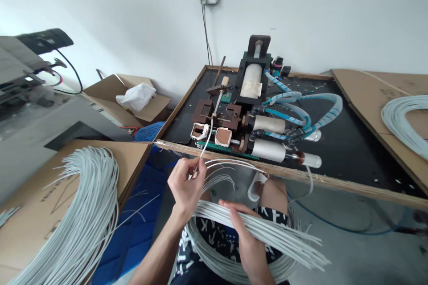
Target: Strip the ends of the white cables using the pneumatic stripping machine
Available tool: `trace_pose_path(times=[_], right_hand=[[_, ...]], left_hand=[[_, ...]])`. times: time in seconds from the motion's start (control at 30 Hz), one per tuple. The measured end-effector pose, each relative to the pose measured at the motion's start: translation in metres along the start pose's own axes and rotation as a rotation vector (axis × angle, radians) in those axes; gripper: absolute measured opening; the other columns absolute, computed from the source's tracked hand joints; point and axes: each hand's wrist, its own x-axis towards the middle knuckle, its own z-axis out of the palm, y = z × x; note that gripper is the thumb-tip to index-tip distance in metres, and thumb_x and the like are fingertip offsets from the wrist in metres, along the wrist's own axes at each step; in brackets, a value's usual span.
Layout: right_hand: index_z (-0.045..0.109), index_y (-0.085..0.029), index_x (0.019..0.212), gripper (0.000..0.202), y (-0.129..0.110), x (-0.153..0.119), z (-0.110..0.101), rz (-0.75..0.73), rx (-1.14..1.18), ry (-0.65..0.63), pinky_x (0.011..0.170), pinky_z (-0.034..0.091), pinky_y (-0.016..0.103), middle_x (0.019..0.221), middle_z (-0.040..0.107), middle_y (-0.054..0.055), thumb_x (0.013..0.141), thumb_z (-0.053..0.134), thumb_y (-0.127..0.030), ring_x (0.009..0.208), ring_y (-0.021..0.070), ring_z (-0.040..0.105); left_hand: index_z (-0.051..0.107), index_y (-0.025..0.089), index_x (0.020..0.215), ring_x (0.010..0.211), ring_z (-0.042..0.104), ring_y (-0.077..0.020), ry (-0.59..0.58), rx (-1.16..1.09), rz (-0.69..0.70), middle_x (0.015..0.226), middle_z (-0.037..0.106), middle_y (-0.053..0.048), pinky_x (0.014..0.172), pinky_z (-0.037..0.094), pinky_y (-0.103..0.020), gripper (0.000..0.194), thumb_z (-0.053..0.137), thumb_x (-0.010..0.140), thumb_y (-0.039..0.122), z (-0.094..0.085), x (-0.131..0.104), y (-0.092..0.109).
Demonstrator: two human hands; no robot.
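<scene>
Between its thumb and fingers, my left hand (187,182) pinches a single white cable (209,137). That cable runs up from the hand into the brown jaws (219,118) of a pneumatic machine (250,84). My right hand (245,236) is wrapped round a bundle of white cables (277,231) held over my lap. The bundle's cut ends fan out to the right, and its coiled length (214,260) loops below across my thighs. Two pads with white edging, one of them a brown block (223,136), sit at the machine's front.
Cardboard at the left carries a large pile of white cables (96,191). Behind it stands an open carton (127,98) with a white plastic bag. A cable coil (409,120) lies on cardboard at the right. Blue air hoses (321,116) arch over the black bench (361,160), which has a wooden edge.
</scene>
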Motion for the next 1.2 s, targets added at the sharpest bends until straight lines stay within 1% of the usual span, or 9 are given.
trace_pose_path(times=[0.23,0.33,0.5,0.63,0.77,0.87,1.03,1.17,1.2], right_hand=[[0.082,-0.028,0.091,0.021,0.004,0.001,-0.001,-0.021,0.006,-0.035,0.092,0.060,0.029,0.098,0.083,0.002,0.093,0.069,-0.044,0.096,0.0234,0.077],[0.082,-0.028,0.092,0.020,0.006,0.000,-0.002,-0.022,0.009,-0.024,0.093,0.060,0.029,0.100,0.083,0.002,0.094,0.069,-0.044,0.098,0.0230,0.077],[0.081,-0.028,0.094,0.019,0.011,0.001,-0.005,-0.037,0.015,-0.075,0.094,0.061,0.029,0.101,0.083,0.002,0.096,0.067,-0.040,0.099,0.0229,0.077],[0.081,-0.027,0.095,0.019,0.012,0.000,-0.005,-0.027,0.018,-0.068,0.095,0.060,0.030,0.103,0.082,0.002,0.096,0.067,-0.040,0.101,0.0236,0.077],[0.082,-0.030,0.096,0.016,0.009,-0.001,-0.003,-0.047,0.033,-0.077,0.093,0.060,0.026,0.102,0.083,0.001,0.096,0.068,-0.038,0.100,0.0213,0.077],[0.082,-0.031,0.095,0.015,0.004,-0.001,-0.002,-0.058,0.044,-0.090,0.092,0.060,0.025,0.100,0.083,0.001,0.096,0.068,-0.035,0.099,0.0210,0.077],[0.083,-0.030,0.093,0.013,-0.001,0.001,0.002,-0.058,0.049,-0.083,0.090,0.061,0.027,0.097,0.083,0.001,0.093,0.071,-0.032,0.095,0.0219,0.078],[0.084,-0.028,0.092,0.013,-0.004,0.004,0.005,-0.067,0.080,-0.096,0.089,0.061,0.029,0.095,0.084,0.002,0.091,0.072,-0.029,0.093,0.0229,0.078],[0.084,-0.028,0.092,0.013,-0.005,0.004,0.005,-0.076,0.073,-0.102,0.087,0.062,0.029,0.093,0.084,0.002,0.091,0.071,-0.028,0.091,0.0228,0.079]], left_hand=[[0.069,0.018,0.073,0.054,0.050,-0.0115,-0.010,-0.005,-0.069,0.059,0.058,0.003,0.055,0.043,-0.023,0.016,0.068,0.087,0.026,-0.002,0.000,-0.007],[0.068,0.018,0.073,0.053,0.050,-0.0113,-0.018,-0.017,-0.073,0.059,0.057,0.004,0.053,0.042,-0.023,0.015,0.068,0.086,0.025,-0.002,0.000,-0.008],[0.069,0.018,0.075,0.054,0.051,-0.0114,-0.018,-0.026,-0.079,0.060,0.059,0.003,0.053,0.042,-0.023,0.015,0.068,0.088,0.026,-0.002,0.000,-0.008],[0.069,0.018,0.076,0.053,0.052,-0.0106,-0.013,-0.041,-0.047,0.062,0.062,0.003,0.054,0.042,-0.022,0.014,0.068,0.089,0.024,-0.004,0.002,-0.005],[0.068,0.017,0.075,0.052,0.049,-0.0094,0.012,-0.040,0.048,0.060,0.059,0.004,0.053,0.042,-0.022,0.012,0.069,0.087,0.018,-0.007,0.003,0.001],[0.068,0.017,0.079,0.050,0.048,-0.0086,0.056,-0.141,0.188,0.060,0.058,0.004,0.051,0.041,-0.022,0.010,0.070,0.082,0.008,-0.012,0.000,0.004],[0.070,0.015,0.093,0.051,0.052,-0.0096,-0.112,-0.350,0.393,0.065,0.063,0.001,0.047,0.040,-0.023,0.026,0.072,0.074,-0.003,-0.025,-0.010,0.009],[0.071,0.014,0.098,0.050,0.055,-0.0111,-0.078,-0.421,0.493,0.069,0.067,-0.001,0.046,0.042,-0.024,0.029,0.070,0.074,-0.003,-0.033,-0.014,0.018],[0.071,0.015,0.099,0.051,0.057,-0.0117,-0.120,-0.430,0.519,0.070,0.068,-0.001,0.047,0.044,-0.025,0.028,0.070,0.076,-0.001,-0.033,-0.014,0.020]])
